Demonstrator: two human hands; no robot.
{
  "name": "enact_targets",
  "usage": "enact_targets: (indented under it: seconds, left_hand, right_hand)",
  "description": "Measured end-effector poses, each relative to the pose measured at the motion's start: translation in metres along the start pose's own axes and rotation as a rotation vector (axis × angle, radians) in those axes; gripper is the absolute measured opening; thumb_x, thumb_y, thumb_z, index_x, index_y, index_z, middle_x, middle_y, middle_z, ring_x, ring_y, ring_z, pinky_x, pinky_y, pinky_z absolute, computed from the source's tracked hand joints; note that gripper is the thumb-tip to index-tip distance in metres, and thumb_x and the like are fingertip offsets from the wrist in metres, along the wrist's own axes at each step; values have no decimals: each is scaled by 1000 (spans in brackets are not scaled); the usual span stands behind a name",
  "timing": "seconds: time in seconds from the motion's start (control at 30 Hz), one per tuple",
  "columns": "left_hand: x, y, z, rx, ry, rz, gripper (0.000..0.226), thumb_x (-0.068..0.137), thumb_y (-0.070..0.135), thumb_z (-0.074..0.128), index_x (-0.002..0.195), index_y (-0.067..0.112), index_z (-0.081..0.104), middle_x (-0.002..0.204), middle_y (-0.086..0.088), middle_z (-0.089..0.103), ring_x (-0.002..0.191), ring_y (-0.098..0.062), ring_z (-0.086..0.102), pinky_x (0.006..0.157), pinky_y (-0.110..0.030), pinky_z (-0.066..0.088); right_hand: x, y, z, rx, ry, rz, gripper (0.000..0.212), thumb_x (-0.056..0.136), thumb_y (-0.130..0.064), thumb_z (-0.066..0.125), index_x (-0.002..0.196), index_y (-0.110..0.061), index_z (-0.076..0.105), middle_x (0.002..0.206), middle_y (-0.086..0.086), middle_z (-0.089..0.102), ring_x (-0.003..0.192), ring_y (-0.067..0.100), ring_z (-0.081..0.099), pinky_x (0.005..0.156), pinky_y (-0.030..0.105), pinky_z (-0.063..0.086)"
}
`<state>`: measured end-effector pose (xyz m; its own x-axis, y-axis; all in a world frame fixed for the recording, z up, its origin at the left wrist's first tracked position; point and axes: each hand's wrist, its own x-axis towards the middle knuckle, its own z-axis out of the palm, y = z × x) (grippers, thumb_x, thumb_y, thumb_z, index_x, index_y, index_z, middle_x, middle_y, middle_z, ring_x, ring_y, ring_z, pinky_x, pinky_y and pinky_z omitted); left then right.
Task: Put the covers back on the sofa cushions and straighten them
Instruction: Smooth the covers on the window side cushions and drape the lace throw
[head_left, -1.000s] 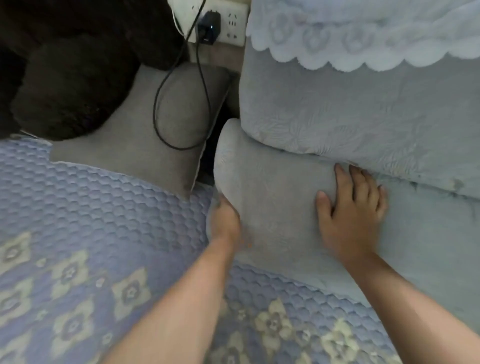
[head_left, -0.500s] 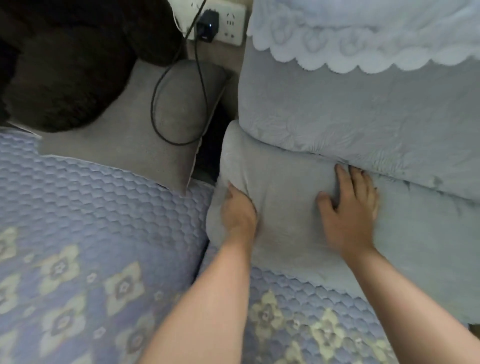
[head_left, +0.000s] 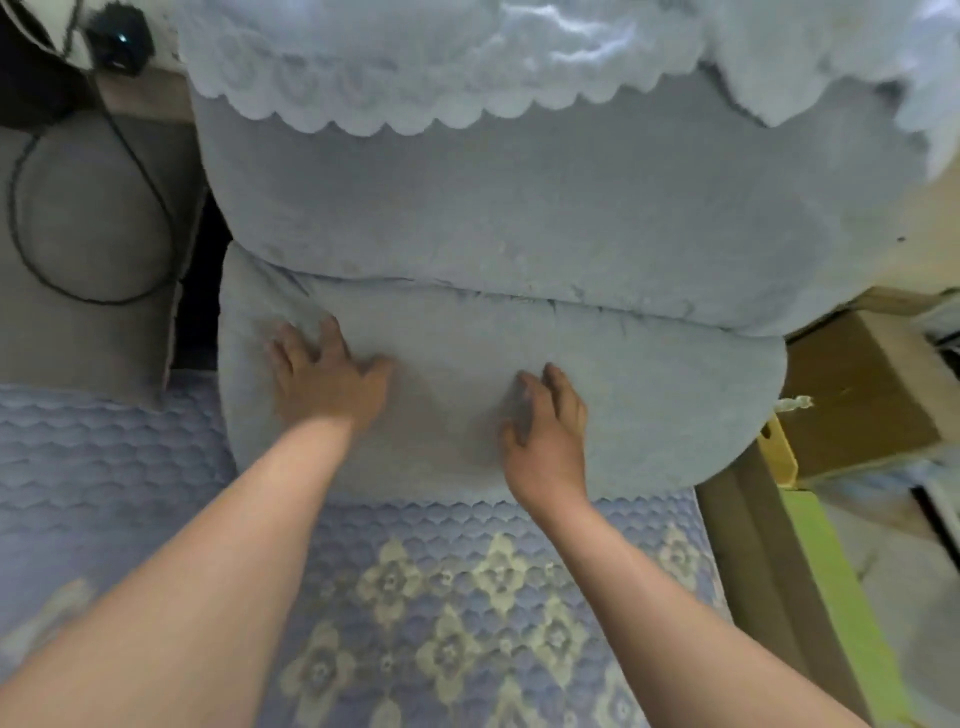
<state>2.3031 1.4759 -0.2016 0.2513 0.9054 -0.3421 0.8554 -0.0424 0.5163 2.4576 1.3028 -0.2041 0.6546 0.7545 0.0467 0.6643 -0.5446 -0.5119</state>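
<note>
A pale blue-grey plush seat cushion with rounded corners is laid across the back of the sofa seat, and it is taken here as the landmark. Directly behind it, touching along its rear edge, a larger back cushion in the same pale blue-grey plush is stood upright. The top of that back cushion is draped with a light blue scalloped-edge cover. In front of the seat cushion, the sofa seat is spread with a lavender quilted mat patterned with cream flowers, and the cushion's front edge is rested on it.

The left hand is pressed flat on the left part of the seat cushion, fingers spread apart and straight. The right hand is laid on the cushion's middle, fingers close together and slightly bent against the fabric; nothing is gripped.

To the left of the seat cushion, a grey fabric pillow is seen, with a looped black cable lying over it. To the right of the cushion, a brown cardboard box is placed.
</note>
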Motion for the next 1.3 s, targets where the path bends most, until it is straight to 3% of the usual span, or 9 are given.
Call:
enact_targets:
  seconds: [0.17, 0.33, 0.47, 0.67, 0.8, 0.9, 1.03, 1.1, 1.3]
  left_hand:
    - [-50, 1, -4, 330, 233, 62, 86, 88, 44, 63, 157, 19, 16, 163, -17, 6, 147, -42, 11, 115, -55, 22]
    - [-56, 58, 39, 490, -76, 280, 79, 95, 41, 53, 158, 26, 7, 165, -12, 3, 151, -37, -11, 118, -61, 7]
    - [-37, 75, 68, 605, -147, 118, 76, 97, 45, 44, 158, 31, 0, 163, -24, -11, 147, -43, -24, 116, -64, -4]
    - [-44, 106, 68, 636, -211, -132, 75, 96, 46, 41, 157, 40, -1, 164, -17, -15, 151, -43, -8, 120, -57, 11]
    - [-93, 168, 3, 545, -88, -73, 56, 92, 44, 48, 146, 29, 45, 149, -11, 45, 135, -31, 45, 109, -38, 40]
    - [-119, 221, -47, 467, 76, 30, 53, 93, 37, 49, 144, 24, 46, 143, -9, 46, 130, -32, 46, 102, -39, 45]
    - [-149, 277, -113, 419, 146, 134, 54, 95, 33, 48, 148, 28, 40, 147, -4, 42, 133, -27, 42, 102, -39, 45]
    - [-160, 289, -136, 398, 133, 119, 54, 95, 33, 48, 148, 28, 40, 148, -4, 41, 134, -26, 41, 105, -41, 43]
    - [-203, 282, -149, -163, 33, 83, 43, 97, 35, 56, 140, 28, 51, 141, 2, 50, 109, -14, 57, 88, -31, 51]
  right_hand:
    - [14, 87, -83, -139, 51, 133, 67, 86, -14, 59, 148, -24, 36, 157, 9, 20, 141, 35, 22, 115, 46, 30]
    - [52, 205, -146, -188, 23, 335, 72, 92, -33, 57, 152, -14, 22, 156, 21, 21, 139, 44, 27, 110, 50, 30]
    - [92, 267, -171, 207, 94, 558, 37, 98, -32, 53, 122, -5, 46, 121, 15, 57, 121, 37, 54, 84, 32, 39]
    - [109, 259, -178, 172, 65, 794, 51, 96, -35, 53, 139, -11, 38, 143, 21, 39, 129, 43, 42, 106, 48, 39]
    - [133, 151, -274, 176, 605, 21, 31, 84, -8, 60, 114, -6, 57, 116, 16, 49, 107, 33, 49, 92, 40, 41]
    - [190, 77, -334, 103, 518, -332, 37, 82, -10, 64, 119, -13, 57, 120, 9, 46, 108, 31, 49, 89, 42, 45]
    - [259, 22, -372, -178, -82, -289, 89, 83, -33, 68, 156, -31, 16, 158, 12, 13, 140, 39, 28, 115, 44, 28]
    - [273, 14, -365, -312, -237, -253, 83, 86, -35, 63, 154, -40, 16, 158, 13, 13, 141, 44, 24, 119, 47, 24]
    - [205, -17, -353, 254, 142, -170, 20, 93, -15, 50, 98, -4, 65, 114, 13, 47, 107, 38, 45, 96, 44, 43]
